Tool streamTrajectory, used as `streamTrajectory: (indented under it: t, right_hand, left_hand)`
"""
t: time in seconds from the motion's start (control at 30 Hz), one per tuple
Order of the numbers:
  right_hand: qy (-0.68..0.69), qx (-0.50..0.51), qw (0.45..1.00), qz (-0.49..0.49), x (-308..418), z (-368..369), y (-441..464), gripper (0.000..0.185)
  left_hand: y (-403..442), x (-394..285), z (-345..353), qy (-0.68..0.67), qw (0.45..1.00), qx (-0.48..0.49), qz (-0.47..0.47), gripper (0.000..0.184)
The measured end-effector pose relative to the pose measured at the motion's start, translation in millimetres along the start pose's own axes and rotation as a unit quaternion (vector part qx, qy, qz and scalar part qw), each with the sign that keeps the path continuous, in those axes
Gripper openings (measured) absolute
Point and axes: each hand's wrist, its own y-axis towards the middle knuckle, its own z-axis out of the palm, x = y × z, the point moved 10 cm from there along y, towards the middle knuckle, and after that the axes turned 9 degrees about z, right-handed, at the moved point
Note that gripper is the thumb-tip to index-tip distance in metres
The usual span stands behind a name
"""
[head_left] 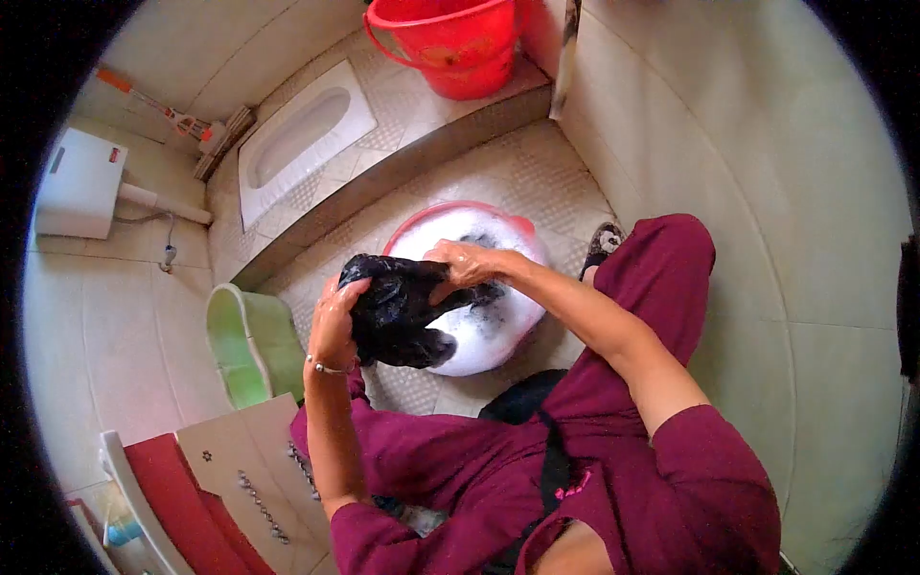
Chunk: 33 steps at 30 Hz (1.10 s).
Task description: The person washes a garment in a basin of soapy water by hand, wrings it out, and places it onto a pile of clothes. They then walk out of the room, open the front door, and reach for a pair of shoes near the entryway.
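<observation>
A wet black cloth [398, 311] is stretched between my two hands, over the near left side of a red basin. My left hand [335, 316], with a bracelet at the wrist, grips its left end. The fingers of my right hand [464, 267] are closed on its right end. White suds [489, 347] fill the basin [522, 225], and dark material shows among them beneath my right hand. Part of the basin is hidden behind the cloth and my right forearm.
A red bucket [455, 48] stands on the raised step beside a squat toilet [356, 115]. At the left are a green bin [278, 345] and a cabinet [216, 446]. A mop [216, 139] leans in the far left corner, and a tiled wall rises at the right.
</observation>
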Motion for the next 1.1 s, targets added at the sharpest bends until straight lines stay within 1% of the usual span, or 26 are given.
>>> streamTrajectory:
  t: [0.07, 0.1, 0.17, 0.2, 0.27, 0.3, 0.33, 0.4, 0.43, 0.47, 0.53, 0.57, 0.6, 0.63, 0.67, 0.7, 0.73, 0.8, 0.83, 0.87, 0.93, 0.97, 1.0, 1.03, 1.07, 1.1]
  right_hand:
    - [-0.071, -0.03, 0.997, -0.029, -31, 6, 5, 0.03]
    - [-0.07, -0.03, 0.997, -0.029, -40, 8, -1, 0.03]
    - [0.057, -0.018, 0.993, 0.104, -80, 7, -18, 0.024]
    - [0.056, -0.017, 0.993, 0.105, -83, 5, -23, 0.024]
    - [0.175, -0.058, 0.979, 0.084, -85, -9, -31, 0.023]
    - [0.175, -0.057, 0.979, 0.085, -87, -10, -32, 0.023]
    - [0.244, -0.068, 0.962, 0.099, -94, -14, -33, 0.023]
    - [0.375, -0.088, 0.914, 0.126, -104, -22, -36, 0.027]
    - [0.334, -0.103, 0.932, 0.098, -99, -32, -38, 0.031]
    - [0.334, -0.101, 0.932, 0.101, -107, -32, -39, 0.031]
    - [0.275, -0.005, 0.921, 0.277, -156, -4, -43, 0.042]
    - [0.205, -0.02, 0.919, 0.335, -90, -25, -66, 0.051]
    - [0.188, 0.064, 0.919, 0.342, -112, -4, -59, 0.06]
    - [0.122, 0.082, 0.93, 0.337, -135, 2, -60, 0.061]
    - [0.056, 0.101, 0.937, 0.331, -138, 4, -60, 0.062]
    - [0.021, 0.09, 0.928, 0.361, -139, -1, -63, 0.056]
    - [0.02, 0.094, 0.926, 0.364, -156, 3, -60, 0.056]
    - [0.173, -0.067, 0.926, 0.329, -172, -19, -45, 0.055]
    - [0.24, -0.086, 0.912, 0.32, -184, -26, -45, 0.049]
    - [0.242, -0.087, 0.914, 0.314, -190, -34, -40, 0.043]
    - [0.258, -0.118, 0.902, 0.325, -172, -49, -38, 0.041]
    - [0.257, -0.115, 0.902, 0.329, -180, -46, -31, 0.041]
    - [0.265, -0.153, 0.892, 0.333, -195, -48, -26, 0.037]
    - [0.272, -0.191, 0.881, 0.337, -210, -50, -21, 0.033]
    - [0.27, -0.186, 0.881, 0.341, -221, -47, -11, 0.033]
    - [0.103, -0.199, 0.906, 0.359, -231, -53, -4, 0.033]
  left_hand:
    - [-1, -4, -9, -0.07, 0.997, -0.028, 0.029, 0.022]
    - [-3, -4, -14, -0.07, 0.997, -0.028, 0.029, 0.022]
    - [-3, -10, -14, -0.18, 0.982, 0.02, 0.049, 0.024]
    - [-1, -9, -18, -0.182, 0.982, 0.02, 0.049, 0.024]
    - [3, 2, -15, -0.292, 0.955, 0.056, 0.018, 0.029]
    - [6, 4, -9, -0.367, 0.924, 0.109, 0.015, 0.035]
    - [11, 13, -12, -0.367, 0.924, 0.109, 0.014, 0.035]
    - [19, 30, -14, -0.445, 0.89, 0.096, -0.008, 0.038]
    - [23, 38, -16, -0.462, 0.879, 0.117, -0.005, 0.04]
    - [29, 54, -21, -0.465, 0.878, 0.115, -0.005, 0.04]
    - [43, 90, -32, -0.497, 0.863, 0.084, -0.02, 0.041]
    - [46, 103, -31, -0.507, 0.857, 0.089, -0.03, 0.042]
    - [52, 121, -35, -0.505, 0.86, 0.067, -0.034, 0.042]
    - [59, 138, -39, -0.529, 0.846, 0.067, -0.027, 0.042]
    - [65, 154, -43, -0.553, 0.83, 0.066, -0.019, 0.042]
    - [68, 158, -40, -0.58, 0.811, 0.074, -0.004, 0.043]
    - [72, 166, -39, -0.583, 0.809, 0.07, -0.006, 0.043]
    - [81, 182, -41, -0.613, 0.79, 0.028, -0.018, 0.043]
    - [87, 185, -38, -0.621, 0.783, 0.038, -0.022, 0.043]
    - [95, 196, -41, -0.624, 0.781, 0.033, -0.021, 0.043]
    - [112, 230, -43, -0.61, 0.79, 0.017, -0.066, 0.043]
    - [118, 237, -40, -0.56, 0.824, -0.015, -0.088, 0.042]
    - [129, 248, -41, -0.564, 0.821, -0.019, -0.09, 0.042]
    - [140, 272, -44, -0.502, 0.856, -0.029, -0.119, 0.04]
    - [150, 291, -48, -0.437, 0.886, -0.04, -0.148, 0.039]
    - [156, 304, -48, -0.306, 0.935, -0.039, -0.178, 0.042]
